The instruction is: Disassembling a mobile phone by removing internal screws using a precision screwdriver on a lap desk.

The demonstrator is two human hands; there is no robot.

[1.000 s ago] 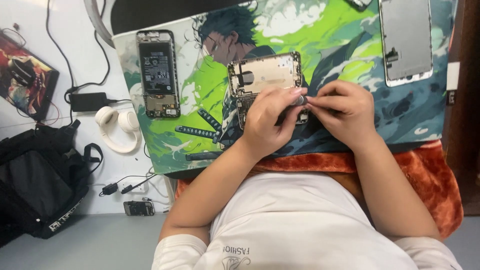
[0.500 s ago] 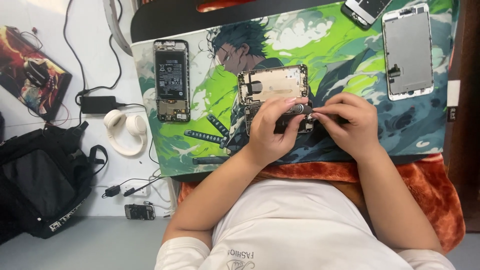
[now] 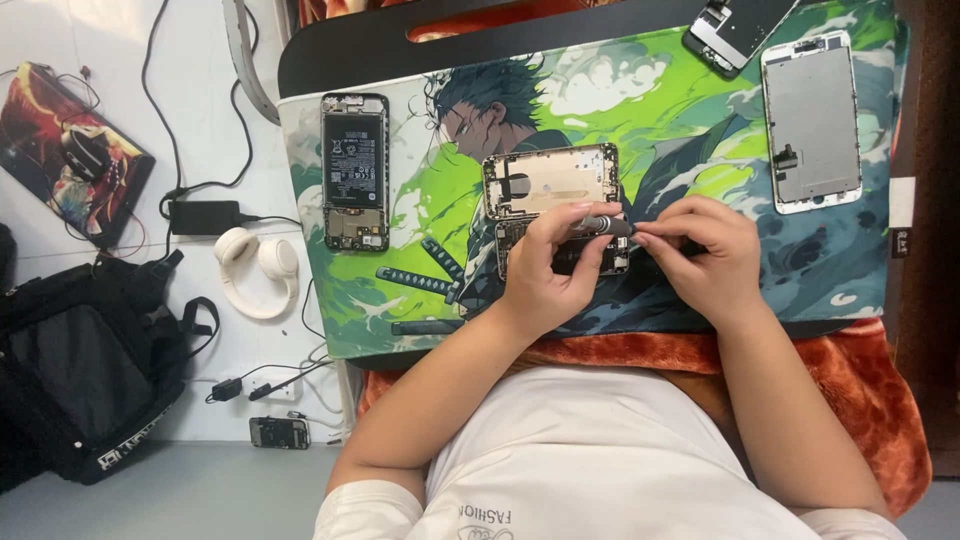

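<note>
— How far along is the work on the gold phone chassis [image 3: 552, 200]?

— It is lying open on the green illustrated mat [image 3: 700, 130], near the middle, with its screen already off — the inside plate is showing bare. By my reading it is well into disassembly, though whether any screws are out is too small to tell.

— What are the hands doing?

— The left hand [image 3: 548, 270] is curling over the chassis's lower half, fingertips pinching the top of a slim grey screwdriver [image 3: 605, 224]. The right hand [image 3: 705, 255] is closing its fingers against the tool's other end, just beside the left.

— And what is lying around?

— A white-framed screen panel [image 3: 812, 120] is resting face down at the mat's far right, a dark screen part [image 3: 735, 25] at the top edge, and a second opened phone [image 3: 355, 170] with its battery showing at the left. I judge the inner parts of the gold one are yet to come out.
</note>
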